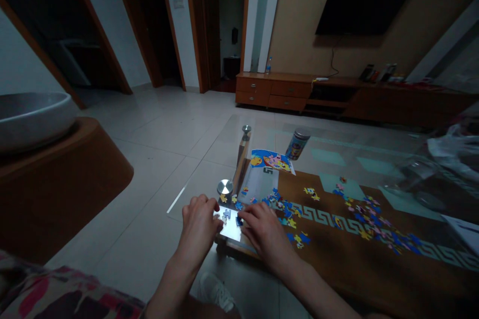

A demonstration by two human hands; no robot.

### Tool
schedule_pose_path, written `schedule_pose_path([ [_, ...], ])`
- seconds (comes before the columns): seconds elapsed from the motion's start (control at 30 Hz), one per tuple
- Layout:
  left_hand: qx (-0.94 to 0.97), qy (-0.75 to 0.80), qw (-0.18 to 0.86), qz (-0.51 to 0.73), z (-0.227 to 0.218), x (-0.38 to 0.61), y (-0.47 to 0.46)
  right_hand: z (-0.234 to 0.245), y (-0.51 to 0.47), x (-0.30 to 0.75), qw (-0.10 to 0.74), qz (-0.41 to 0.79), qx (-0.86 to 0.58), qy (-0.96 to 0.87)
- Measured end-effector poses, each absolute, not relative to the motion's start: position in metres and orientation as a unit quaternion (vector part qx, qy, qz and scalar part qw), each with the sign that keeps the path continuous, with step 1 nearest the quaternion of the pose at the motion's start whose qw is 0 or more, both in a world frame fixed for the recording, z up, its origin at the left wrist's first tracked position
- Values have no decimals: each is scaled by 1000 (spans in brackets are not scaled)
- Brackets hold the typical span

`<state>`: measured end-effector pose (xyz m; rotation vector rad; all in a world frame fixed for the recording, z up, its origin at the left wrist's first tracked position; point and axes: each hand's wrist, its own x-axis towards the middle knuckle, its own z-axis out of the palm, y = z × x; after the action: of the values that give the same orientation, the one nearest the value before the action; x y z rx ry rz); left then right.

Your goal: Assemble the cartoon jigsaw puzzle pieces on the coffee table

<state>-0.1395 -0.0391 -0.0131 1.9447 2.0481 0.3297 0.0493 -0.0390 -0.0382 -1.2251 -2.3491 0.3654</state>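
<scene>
My left hand (199, 224) rests at the near edge of the glass tabletop (194, 194), its fingertips beside a brightly lit white panel (231, 229). A blue jigsaw piece (226, 214) lies on that panel, just right of those fingers. My right hand (262, 229) reaches in from the right, fingertips at a dark blue piece (238, 221); I cannot tell whether they grip it. Several colourful loose jigsaw pieces (284, 207) spread rightwards across the table. Farther on lies a colourful cartoon picture sheet (271, 160), and a cartoon-labelled canister (297, 143) stands beyond it.
Round metal table fittings (225, 187) stand at the glass corner. A brown patterned runner (359, 254) lies under the right-hand pieces. A white plastic bag (452, 147) sits at right, a grey bowl (30, 119) on a wooden stand at left, and tile floor below.
</scene>
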Motion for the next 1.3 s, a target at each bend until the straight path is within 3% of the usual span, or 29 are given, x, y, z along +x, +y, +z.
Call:
schedule_pose_path([
  [0.27,692,698,170,68,-18,-138,-36,-44,-41,36,211,94,-481,-846],
  [0.53,695,696,164,76,-29,-140,-31,-18,-4,134,311,67,-567,-760],
  [0.83,693,705,130,74,-27,-135,-26,-23,-3,190,205,80,-618,-754],
  [1.3,697,700,112,107,-25,-135,-26,-22,-4,190,126,138,-633,-751],
])
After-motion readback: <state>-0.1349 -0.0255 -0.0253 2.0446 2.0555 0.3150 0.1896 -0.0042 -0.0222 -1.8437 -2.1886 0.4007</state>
